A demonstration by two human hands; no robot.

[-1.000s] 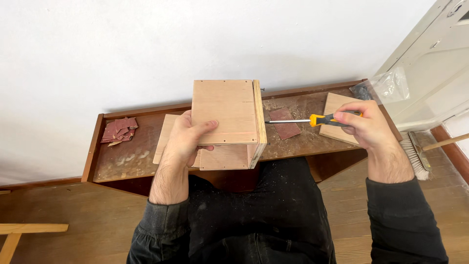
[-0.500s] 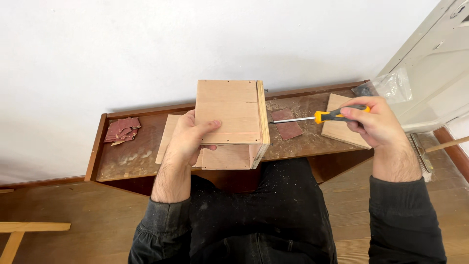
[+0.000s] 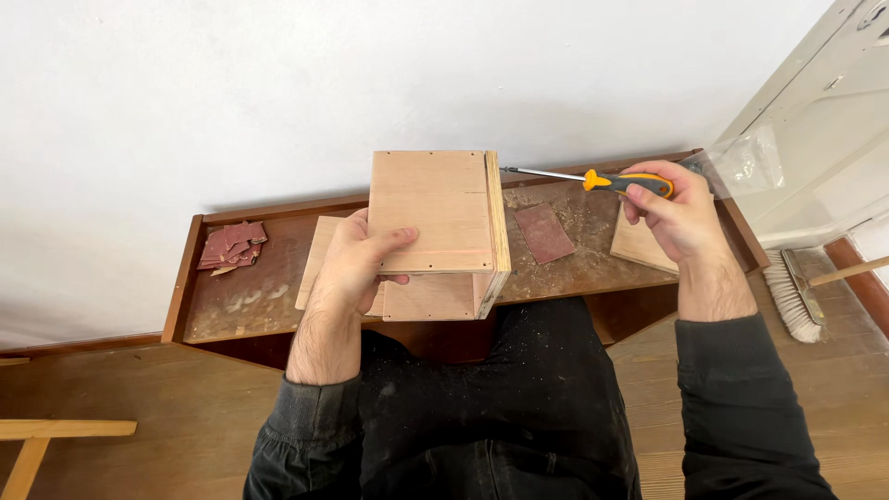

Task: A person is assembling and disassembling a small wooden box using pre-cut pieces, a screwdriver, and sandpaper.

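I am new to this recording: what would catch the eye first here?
The plywood box at centre, gripped by the left hand above the low wooden table. Right of it, the right hand holds an orange-handled screwdriver, tip pointing toward the box.

Dark long sleeves pushed up forearms; black trousers flecked with pale sawdust; bare hands

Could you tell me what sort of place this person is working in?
Probably a home woodworking corner: a dusty low wooden table with sandpaper pieces, a plywood box in the left hand, a screwdriver in the right hand.
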